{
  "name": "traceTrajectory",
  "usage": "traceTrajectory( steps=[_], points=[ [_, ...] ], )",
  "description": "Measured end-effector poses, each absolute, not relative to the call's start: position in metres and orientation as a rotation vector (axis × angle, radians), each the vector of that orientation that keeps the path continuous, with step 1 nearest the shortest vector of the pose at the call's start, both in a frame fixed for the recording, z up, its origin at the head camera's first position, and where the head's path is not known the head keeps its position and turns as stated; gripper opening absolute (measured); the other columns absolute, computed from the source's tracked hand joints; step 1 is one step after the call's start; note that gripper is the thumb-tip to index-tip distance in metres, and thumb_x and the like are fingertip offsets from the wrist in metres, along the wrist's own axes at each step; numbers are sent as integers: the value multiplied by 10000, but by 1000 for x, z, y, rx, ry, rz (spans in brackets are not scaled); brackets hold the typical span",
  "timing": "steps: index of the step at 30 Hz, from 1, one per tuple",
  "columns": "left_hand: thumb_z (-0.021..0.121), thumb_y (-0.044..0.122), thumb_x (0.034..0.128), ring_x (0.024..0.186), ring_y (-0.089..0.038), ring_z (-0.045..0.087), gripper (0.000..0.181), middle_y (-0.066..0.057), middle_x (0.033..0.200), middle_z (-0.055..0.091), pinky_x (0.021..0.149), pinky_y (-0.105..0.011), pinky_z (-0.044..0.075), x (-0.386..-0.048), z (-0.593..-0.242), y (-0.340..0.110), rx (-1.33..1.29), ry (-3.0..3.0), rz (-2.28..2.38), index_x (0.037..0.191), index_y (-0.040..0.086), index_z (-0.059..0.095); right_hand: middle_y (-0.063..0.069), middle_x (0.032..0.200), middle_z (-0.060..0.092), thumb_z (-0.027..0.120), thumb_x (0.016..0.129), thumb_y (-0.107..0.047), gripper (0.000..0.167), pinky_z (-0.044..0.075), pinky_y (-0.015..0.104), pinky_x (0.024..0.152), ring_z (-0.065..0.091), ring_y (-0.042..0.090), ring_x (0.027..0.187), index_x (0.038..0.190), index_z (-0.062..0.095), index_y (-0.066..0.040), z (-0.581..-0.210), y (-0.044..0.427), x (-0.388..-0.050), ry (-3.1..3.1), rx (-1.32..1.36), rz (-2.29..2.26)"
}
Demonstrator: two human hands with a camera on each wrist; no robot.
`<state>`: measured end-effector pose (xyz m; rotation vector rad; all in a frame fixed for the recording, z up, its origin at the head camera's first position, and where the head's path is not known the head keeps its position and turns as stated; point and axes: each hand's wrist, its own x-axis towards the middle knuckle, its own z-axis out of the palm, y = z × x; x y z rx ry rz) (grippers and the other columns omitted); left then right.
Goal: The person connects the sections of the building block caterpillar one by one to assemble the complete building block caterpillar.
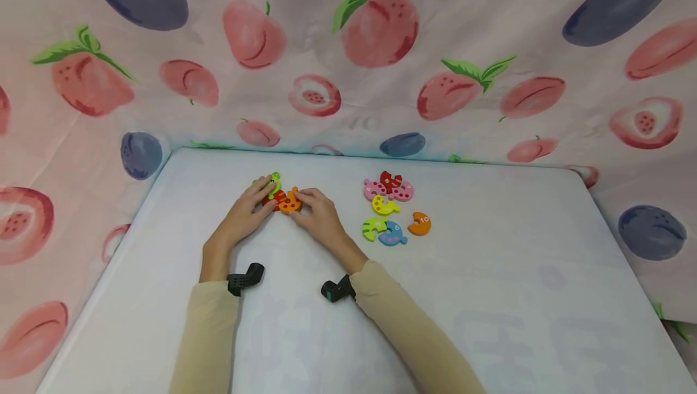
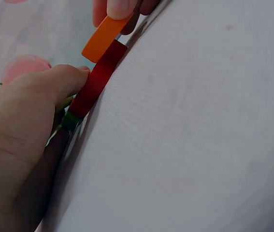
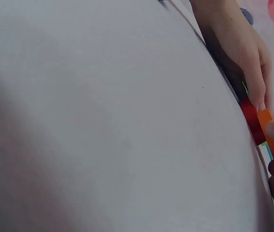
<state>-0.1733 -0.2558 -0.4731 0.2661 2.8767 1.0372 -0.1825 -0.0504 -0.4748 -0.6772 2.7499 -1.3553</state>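
Note:
My right hand (image 1: 321,218) pinches an orange puzzle piece (image 1: 290,201) with dark spots between thumb and fingers. In the left wrist view the orange piece (image 2: 103,41) is tilted, its lower end overlapping the top of a red puzzle piece (image 2: 98,82). My left hand (image 1: 239,218) holds that red piece, its thumb against it and its other fingers by a light-green piece (image 1: 275,183) with a round, curled end. The green and red pieces lie against each other on the table; the left fingers partly hide them. Whether the orange piece touches the red one, I cannot tell.
Right of the hands lie several more pieces: a red one (image 1: 389,182) between pink ones (image 1: 403,192), a yellow one (image 1: 384,205), a green striped one (image 1: 373,228) against a blue one (image 1: 393,234), and an orange one (image 1: 420,224). Fruit-patterned cloth (image 1: 348,103) rises behind the white table (image 1: 523,273).

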Motion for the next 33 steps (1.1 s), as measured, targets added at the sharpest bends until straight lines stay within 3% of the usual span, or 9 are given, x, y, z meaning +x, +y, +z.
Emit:
traceTrajectory(
  steps=[20,27,33],
  points=[
    [511,336,1004,1518,-323,129,549,-63,1636,183,1183,-612,179,-177,-475,-256,274,2868,1023,1501,149,373,119,1296,584,691,890,-183,457,460,334,1067,574,233,1213,1309,595,-30,-471,-57,-191,2702,-754,-1265],
    [538,281,994,1517,-327,130,544,-64,1633,194,1184,-610,179,-177,-475,-256,294,2873,1036,1494,130,385,125,1305,585,741,863,-241,498,517,298,963,595,218,1136,1288,591,-30,-473,-61,-190,2684,-703,-1332],
    [536,330,993,1518,-317,133,552,-59,1633,196,1185,-606,180,-175,-475,-256,282,2878,1039,1491,139,392,126,1299,557,733,868,-210,527,507,243,877,578,197,1034,1338,563,-42,-472,-61,-188,2694,-671,-1319]
  ],
)
